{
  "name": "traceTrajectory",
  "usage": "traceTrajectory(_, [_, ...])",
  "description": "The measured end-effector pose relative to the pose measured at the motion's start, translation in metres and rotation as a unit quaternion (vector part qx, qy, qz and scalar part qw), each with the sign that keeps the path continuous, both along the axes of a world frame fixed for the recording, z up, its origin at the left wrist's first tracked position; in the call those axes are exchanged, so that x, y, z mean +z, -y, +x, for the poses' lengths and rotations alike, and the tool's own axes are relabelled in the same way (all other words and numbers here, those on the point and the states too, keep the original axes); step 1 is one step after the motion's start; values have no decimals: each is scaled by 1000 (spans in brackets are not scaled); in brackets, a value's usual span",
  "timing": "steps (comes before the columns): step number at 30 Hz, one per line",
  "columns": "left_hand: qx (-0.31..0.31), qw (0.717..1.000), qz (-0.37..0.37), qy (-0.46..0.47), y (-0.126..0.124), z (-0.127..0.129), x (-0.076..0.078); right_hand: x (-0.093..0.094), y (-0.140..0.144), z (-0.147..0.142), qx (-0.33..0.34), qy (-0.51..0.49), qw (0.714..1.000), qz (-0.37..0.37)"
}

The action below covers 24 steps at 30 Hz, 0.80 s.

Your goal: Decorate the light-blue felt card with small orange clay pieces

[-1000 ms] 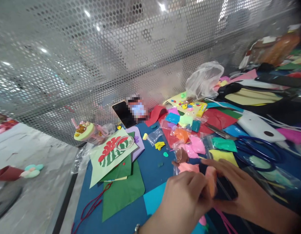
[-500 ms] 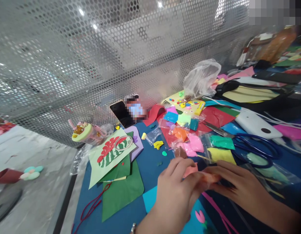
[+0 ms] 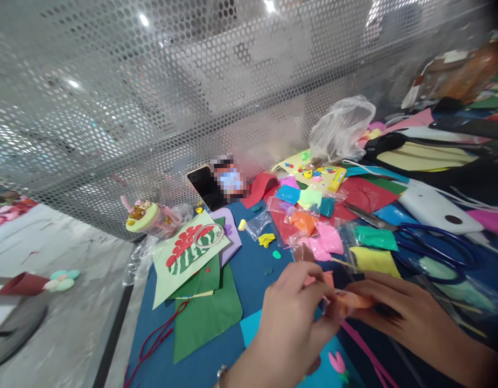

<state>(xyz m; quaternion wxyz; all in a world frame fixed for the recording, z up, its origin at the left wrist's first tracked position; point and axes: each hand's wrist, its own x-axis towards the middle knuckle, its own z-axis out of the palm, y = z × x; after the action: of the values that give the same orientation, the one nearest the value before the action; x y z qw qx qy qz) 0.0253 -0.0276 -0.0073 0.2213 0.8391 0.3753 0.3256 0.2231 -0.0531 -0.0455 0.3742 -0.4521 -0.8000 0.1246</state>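
A grey perforated metal screen (image 3: 216, 91) closes the view behind a blue table (image 3: 251, 280); grey floor (image 3: 91, 323) lies beyond the table's edge at nine o'clock. I count the clock from the hands, with twelve pointing away from the person.

At twelve stands one crumpled clear bag (image 3: 341, 132). Two phones (image 3: 208, 188) lean near eleven. At ten there are one lidded cup (image 3: 146, 218) and one watermelon card (image 3: 163, 283), which overlaps green sheets (image 3: 206, 328). Between one and two lie one pair of scissors (image 3: 380, 223) and one white device (image 3: 438, 207). One pink flower (image 3: 337, 361) is at six, on a light blue sheet (image 3: 251, 326), which the left hand (image 3: 297, 312) partly covers.

The orange piece (image 3: 348, 300) is at the clock's centre, between both hands. The left hand pinches it with fingers drawn narrow; the right hand (image 3: 402, 307) grips its other end. Its exact form is blurred.
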Motion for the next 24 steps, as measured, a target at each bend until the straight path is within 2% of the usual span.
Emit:
traceTrajectory(4, [10, 996, -47, 74, -7, -5, 16, -3, 1, 7, -26, 15, 998, -53])
traceTrajectory(7, [-5, 994, -37, 98, -9, -7, 21, -1, 2, 8, -48, 30, 996, -70])
traceTrajectory(12, [-35, 998, 50, 15, -5, -6, 11, 5, 1, 0, -52, 29, 998, -7])
traceTrajectory(15, [-46, 994, 92, -35, -3, -5, 5, 6, 2, -1, -50, 29, 998, 7])
traceTrajectory(21, [-46, 991, 89, -85, -1, -3, 0, 9, 3, -5, -42, 1, 999, 32])
traceTrajectory(24, [-47, 987, 93, -125, -1, -4, 1, 12, 2, -7, -48, -4, 999, 18])
